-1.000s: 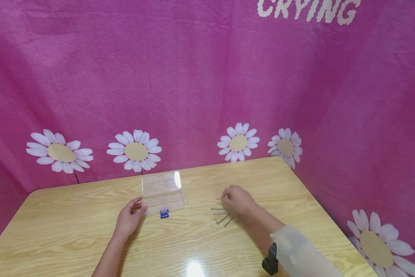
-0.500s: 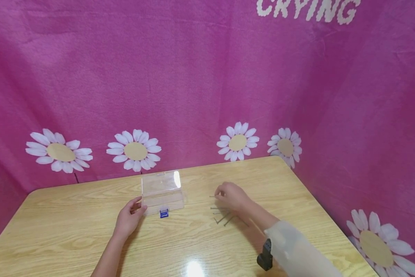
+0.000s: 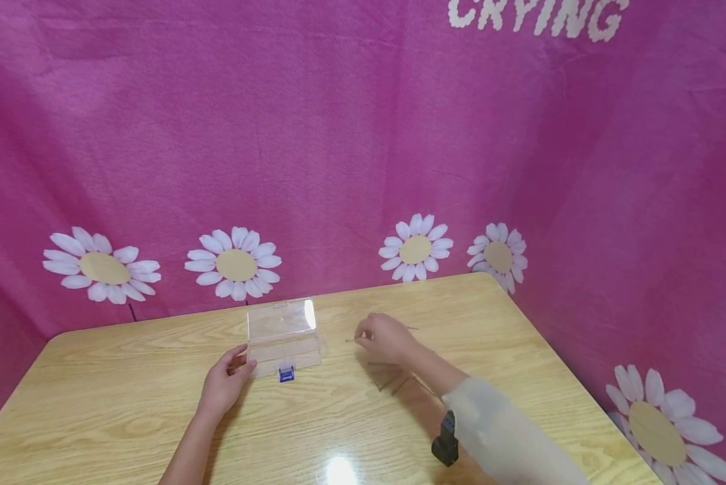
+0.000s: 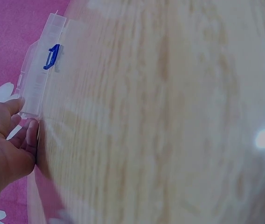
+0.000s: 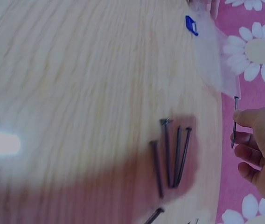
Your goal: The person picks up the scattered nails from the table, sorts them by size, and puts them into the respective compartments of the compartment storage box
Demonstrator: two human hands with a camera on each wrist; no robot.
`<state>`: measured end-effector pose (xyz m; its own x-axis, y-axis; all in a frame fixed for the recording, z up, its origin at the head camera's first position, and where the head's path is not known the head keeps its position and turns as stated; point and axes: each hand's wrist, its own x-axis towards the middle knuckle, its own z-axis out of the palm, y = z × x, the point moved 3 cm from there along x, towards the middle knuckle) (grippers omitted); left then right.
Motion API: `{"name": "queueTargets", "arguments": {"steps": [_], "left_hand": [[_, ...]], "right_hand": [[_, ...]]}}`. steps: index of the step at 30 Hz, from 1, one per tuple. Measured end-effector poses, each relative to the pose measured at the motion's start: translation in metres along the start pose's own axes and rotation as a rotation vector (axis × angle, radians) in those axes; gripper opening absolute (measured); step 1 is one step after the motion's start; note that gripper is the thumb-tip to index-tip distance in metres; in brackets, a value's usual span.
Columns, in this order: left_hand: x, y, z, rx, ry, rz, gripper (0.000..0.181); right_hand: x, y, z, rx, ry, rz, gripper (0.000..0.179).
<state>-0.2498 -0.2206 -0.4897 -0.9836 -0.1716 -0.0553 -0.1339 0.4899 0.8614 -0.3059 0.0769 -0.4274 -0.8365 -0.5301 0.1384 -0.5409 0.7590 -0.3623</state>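
A clear plastic box (image 3: 284,354) stands on the table with its lid raised and a blue latch (image 3: 287,374) at its front. My left hand (image 3: 222,385) holds the box by its left end, thumb at the front corner. Between the thumb and fingers of my right hand (image 3: 386,337) is a nail (image 5: 235,122), its head pointing toward the box. That hand is raised to the right of the box, apart from it. Several loose nails (image 5: 167,154) lie on the table beneath the right hand and forearm, which partly hide them in the head view.
The wood-grain table (image 3: 126,397) ends at a pink cloth backdrop (image 3: 339,148) printed with daisies, behind and on the right. Another nail (image 3: 413,328) lies beyond the right wrist. A bright glare (image 3: 341,470) shows near the front.
My right hand has moved left toward the box, carrying the nail off from the loose ones. The left hand and the box have stayed in place.
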Motion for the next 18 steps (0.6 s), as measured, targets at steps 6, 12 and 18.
{"name": "queueTargets", "arguments": {"steps": [6,12,18], "left_hand": [[-0.001,0.002,0.0,-0.001,-0.007,0.003,0.048],[-0.002,0.001,0.0,0.003,-0.005,0.001,0.048],[-0.002,0.001,0.0,-0.001,-0.008,0.001,0.048]], "right_hand": [[0.01,-0.015,-0.001,-0.024,-0.03,-0.024,0.014],[0.019,-0.028,0.002,-0.049,-0.053,-0.047,0.015],[0.028,-0.039,0.007,-0.081,-0.049,-0.111,0.014]]}}
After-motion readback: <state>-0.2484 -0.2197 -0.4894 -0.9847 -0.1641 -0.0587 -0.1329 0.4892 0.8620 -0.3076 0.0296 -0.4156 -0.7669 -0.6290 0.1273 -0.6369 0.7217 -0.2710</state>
